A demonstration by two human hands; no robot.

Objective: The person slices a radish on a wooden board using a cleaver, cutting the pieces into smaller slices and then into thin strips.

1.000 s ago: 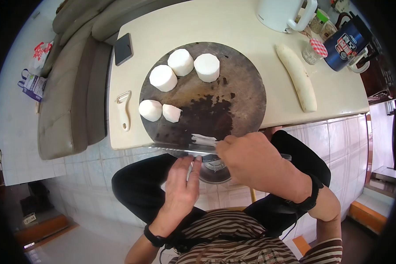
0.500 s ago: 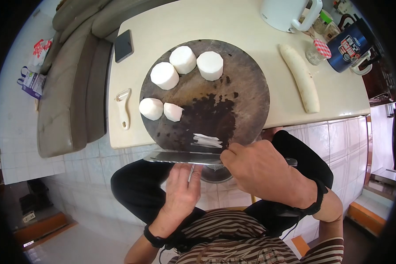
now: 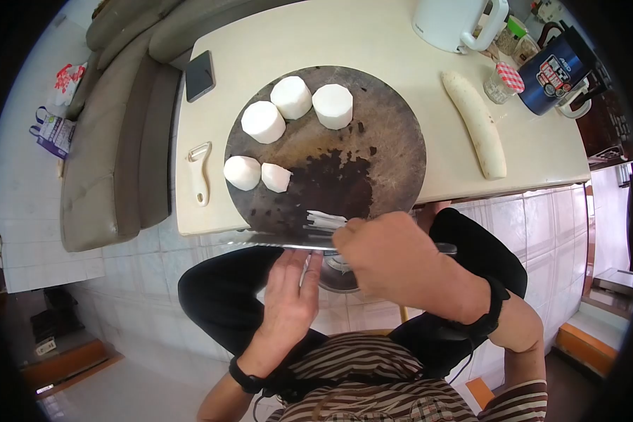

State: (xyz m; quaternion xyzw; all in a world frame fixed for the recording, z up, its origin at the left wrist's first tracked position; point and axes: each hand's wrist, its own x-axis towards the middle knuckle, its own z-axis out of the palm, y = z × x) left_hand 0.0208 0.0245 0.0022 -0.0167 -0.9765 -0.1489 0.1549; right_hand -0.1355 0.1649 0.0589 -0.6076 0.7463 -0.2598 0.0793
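My right hand (image 3: 404, 264) is closed around a kitchen knife (image 3: 278, 241), whose broad blade points left across the near edge of the round chopping board (image 3: 394, 155). My left hand (image 3: 290, 295) is right against the near side of the blade, fingers bent and pressed together; a whitish sliver shows between thumb and fingers, but what they hold is mostly hidden. Just beyond the blade lie thin white radish strips (image 3: 325, 219). Farther up the board stand peeled white radish chunks (image 3: 263, 122), with two smaller cut pieces (image 3: 276, 178) at its left.
A peeler (image 3: 198, 174) and a phone (image 3: 200, 75) lie left of the board. To the right is a whole white radish (image 3: 475, 123), with a lidded jar (image 3: 504, 82), a blue flask (image 3: 555, 74) and a white kettle (image 3: 446, 24) behind. A metal bowl (image 3: 339, 279) sits below the board's near edge.
My right hand and the knife have shifted left and slightly away from me, and the blade tilts more. My left hand stays at the blade. The whole view has shifted slightly.
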